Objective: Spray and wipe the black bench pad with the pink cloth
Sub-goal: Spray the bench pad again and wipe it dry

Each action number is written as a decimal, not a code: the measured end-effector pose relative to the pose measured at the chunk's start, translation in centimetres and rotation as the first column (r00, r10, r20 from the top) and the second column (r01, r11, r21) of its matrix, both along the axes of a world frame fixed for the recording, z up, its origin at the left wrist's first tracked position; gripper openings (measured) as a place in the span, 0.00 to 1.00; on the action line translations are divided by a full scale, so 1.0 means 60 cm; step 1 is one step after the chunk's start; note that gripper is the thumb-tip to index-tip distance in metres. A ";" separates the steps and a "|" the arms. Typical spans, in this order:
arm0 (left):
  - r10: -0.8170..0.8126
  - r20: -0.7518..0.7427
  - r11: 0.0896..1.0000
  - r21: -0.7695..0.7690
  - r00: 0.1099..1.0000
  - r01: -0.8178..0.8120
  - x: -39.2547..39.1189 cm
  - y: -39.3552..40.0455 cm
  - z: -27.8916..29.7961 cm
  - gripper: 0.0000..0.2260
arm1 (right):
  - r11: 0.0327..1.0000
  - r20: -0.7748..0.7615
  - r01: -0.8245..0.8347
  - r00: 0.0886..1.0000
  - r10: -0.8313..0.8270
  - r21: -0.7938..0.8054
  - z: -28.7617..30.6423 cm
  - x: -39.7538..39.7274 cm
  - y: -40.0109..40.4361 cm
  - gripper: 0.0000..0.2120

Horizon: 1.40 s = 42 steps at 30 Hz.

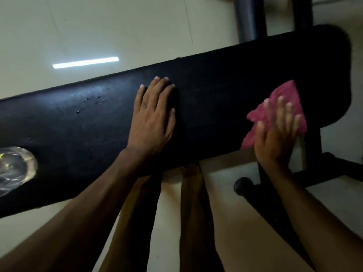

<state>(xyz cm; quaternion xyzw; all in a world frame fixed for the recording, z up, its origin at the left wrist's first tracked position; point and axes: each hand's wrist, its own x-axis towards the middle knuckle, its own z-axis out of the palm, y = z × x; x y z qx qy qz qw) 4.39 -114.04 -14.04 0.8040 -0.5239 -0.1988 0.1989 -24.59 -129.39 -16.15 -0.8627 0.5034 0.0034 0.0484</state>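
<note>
Right hand (275, 138) fingers (281, 107) – atop pink cloth (282, 95)

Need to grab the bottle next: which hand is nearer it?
Left. The left hand lies flat mid-pad, part way toward the bottle at the pad's left end. The right hand presses the cloth at the opposite end.

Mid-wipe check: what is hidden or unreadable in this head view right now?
- Clear bottle: cut off by the left edge; nozzle unseen.
- Right hand and pink cloth: motion-blurred; the hand covers part of the cloth.
- Black bench pad: too dark to judge wetness; left hand covers its middle.
</note>
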 end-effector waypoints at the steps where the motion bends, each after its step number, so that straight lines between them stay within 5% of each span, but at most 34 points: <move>1: 0.011 0.010 1.000 0.029 1.000 -0.011 -0.012 -0.012 -0.001 0.23 | 0.986 0.035 0.163 0.986 -0.162 -0.022 0.000 -0.004 -0.030 0.26; 3: 0.073 0.042 0.994 0.077 0.996 -0.076 -0.033 -0.032 -0.003 0.24 | 0.940 0.096 0.342 0.936 -0.338 -0.019 0.000 -0.002 -0.077 0.25; 9: 0.173 0.088 0.966 0.177 0.981 -0.187 -0.075 -0.046 0.003 0.28 | 0.911 0.075 0.407 0.909 -0.411 0.060 0.009 -0.060 -0.166 0.27; 16: 0.261 0.126 0.949 0.150 0.957 -0.278 -0.109 -0.072 -0.016 0.29 | 0.663 0.075 0.694 0.673 -0.736 0.280 0.029 -0.086 -0.325 0.30; 21: 0.314 0.166 0.935 0.113 0.935 -0.335 -0.115 -0.065 -0.024 0.29 | 0.703 0.097 0.649 0.711 -0.697 0.292 0.030 -0.033 -0.364 0.28; 29: 0.320 0.217 0.930 0.114 0.922 -0.350 -0.117 -0.069 -0.034 0.30 | 0.870 0.046 0.483 0.871 -0.489 0.101 0.017 0.035 -0.391 0.25; 34: 0.304 0.222 0.931 0.138 0.926 -0.339 -0.120 -0.071 -0.032 0.31 | 0.980 -0.096 0.129 0.989 -0.115 0.151 0.042 0.104 -0.384 0.25; 37: 0.295 0.211 0.931 0.156 0.932 -0.330 -0.117 -0.072 -0.029 0.31 | 0.958 -0.087 -0.199 0.971 0.221 0.208 0.040 0.171 -0.307 0.21; 42: 0.287 0.183 0.938 0.147 0.940 -0.315 -0.114 -0.073 -0.022 0.30 | 0.885 -0.054 -0.402 0.904 0.425 0.234 0.017 0.214 -0.149 0.24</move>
